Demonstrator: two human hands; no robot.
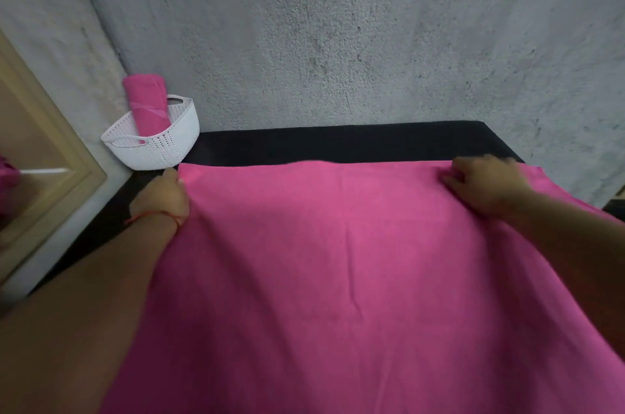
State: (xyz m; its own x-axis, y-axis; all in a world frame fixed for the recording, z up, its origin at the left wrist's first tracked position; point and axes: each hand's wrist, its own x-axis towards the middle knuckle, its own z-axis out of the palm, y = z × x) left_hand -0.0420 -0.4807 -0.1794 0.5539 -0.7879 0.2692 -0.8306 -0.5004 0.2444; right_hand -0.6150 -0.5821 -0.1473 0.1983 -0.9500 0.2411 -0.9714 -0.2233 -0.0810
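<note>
In the head view we counted two towels, one basket and two hands. The spread pink towel point(338, 261) lay flat over the black table point(338, 143). The rolled towel point(145, 102) stood in the white basket point(162, 146) at the table's far left corner. Our left hand point(162, 193) pinched the spread pink towel's far left corner with curled fingers, and our right hand point(483, 187) gripped its far right corner likewise.

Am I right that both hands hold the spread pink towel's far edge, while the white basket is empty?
No: the head view shows a rolled pink towel standing in the white basket. The left hand and right hand do hold the far edge of the spread pink towel.
</note>
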